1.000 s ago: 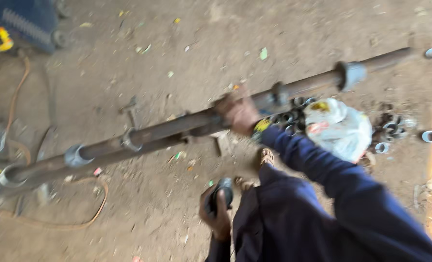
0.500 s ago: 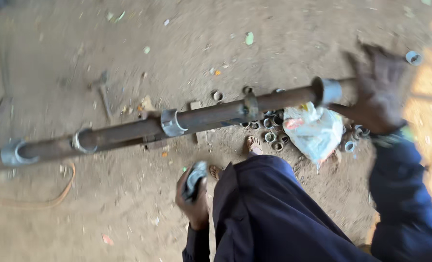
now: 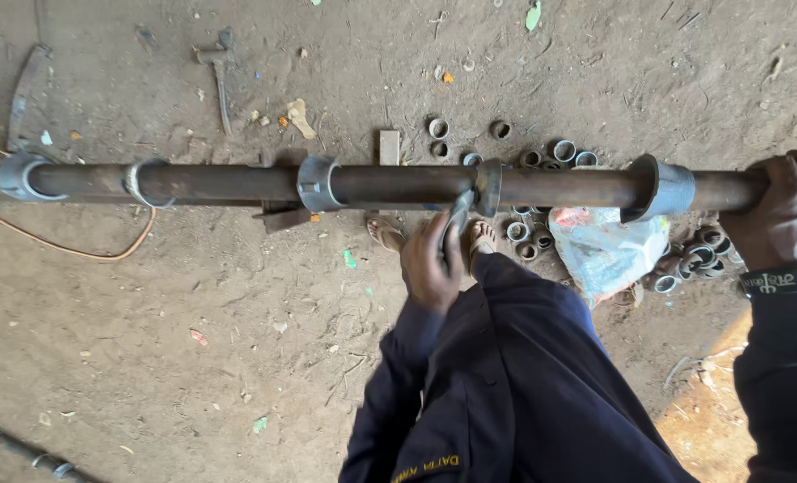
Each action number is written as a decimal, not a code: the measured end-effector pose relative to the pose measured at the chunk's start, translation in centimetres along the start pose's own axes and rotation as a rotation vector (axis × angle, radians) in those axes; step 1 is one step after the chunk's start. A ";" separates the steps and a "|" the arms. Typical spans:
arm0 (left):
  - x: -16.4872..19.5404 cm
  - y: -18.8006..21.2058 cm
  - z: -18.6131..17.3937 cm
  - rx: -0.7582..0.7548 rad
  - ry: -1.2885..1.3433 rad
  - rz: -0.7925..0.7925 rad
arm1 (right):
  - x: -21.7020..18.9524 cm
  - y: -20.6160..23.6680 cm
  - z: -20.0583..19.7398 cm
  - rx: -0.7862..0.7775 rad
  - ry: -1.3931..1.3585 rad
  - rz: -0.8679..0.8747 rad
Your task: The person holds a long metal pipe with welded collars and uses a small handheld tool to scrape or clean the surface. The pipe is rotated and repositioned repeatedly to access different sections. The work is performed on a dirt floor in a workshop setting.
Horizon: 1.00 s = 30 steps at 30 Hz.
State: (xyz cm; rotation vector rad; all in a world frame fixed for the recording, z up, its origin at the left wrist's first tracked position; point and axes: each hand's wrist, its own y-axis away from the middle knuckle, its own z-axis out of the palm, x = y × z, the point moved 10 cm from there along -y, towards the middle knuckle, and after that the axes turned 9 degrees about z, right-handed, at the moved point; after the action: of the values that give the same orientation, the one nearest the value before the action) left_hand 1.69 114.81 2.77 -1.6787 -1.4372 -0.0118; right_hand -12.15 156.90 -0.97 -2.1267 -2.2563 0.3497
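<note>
Pipe [image 3: 398, 185]: long, rusty brown, horizontal above dirt floor [image 3: 193, 340], carrying several grey collars [image 3: 318, 183]. Left hand [image 3: 430, 264] closed round a small metal tool [image 3: 458, 217], tip touching a collar near mid-pipe. Right hand [image 3: 783, 219] wrapped over right end of pipe, gripping it. Loose rings [image 3: 542, 237] and plastic bag [image 3: 609, 250] below
</note>
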 end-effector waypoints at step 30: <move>0.1 1.1 -0.6 0.218 0.142 -0.019 | -1.8 1.3 -1.7 0.096 0.106 -0.005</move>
State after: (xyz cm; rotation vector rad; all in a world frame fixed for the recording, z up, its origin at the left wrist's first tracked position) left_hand 2.90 114.57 2.51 -1.4572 -1.2992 0.0137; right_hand -10.47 155.47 0.72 -2.0420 -2.1418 0.3300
